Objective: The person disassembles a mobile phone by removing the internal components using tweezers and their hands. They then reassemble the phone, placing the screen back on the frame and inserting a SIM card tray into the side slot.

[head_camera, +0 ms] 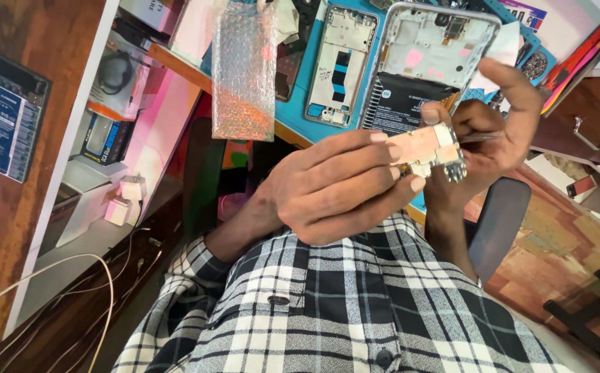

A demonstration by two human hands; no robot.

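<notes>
My left hand [334, 183] pinched a small pale circuit board [428, 148] against thin metal tweezers [479, 138] gripped in my right hand [500, 117], just below an opened grey phone chassis [431, 62] and beside a hanging bubble-wrap pouch [243, 69].

A bubble-wrap bag [243, 69] lies on the worktop [293, 114] beside an empty phone frame [340, 65]. A white charger [122, 202] with trailing cables [72, 290] rests on the shelf below, beside a boxed gadget [103, 135].
</notes>
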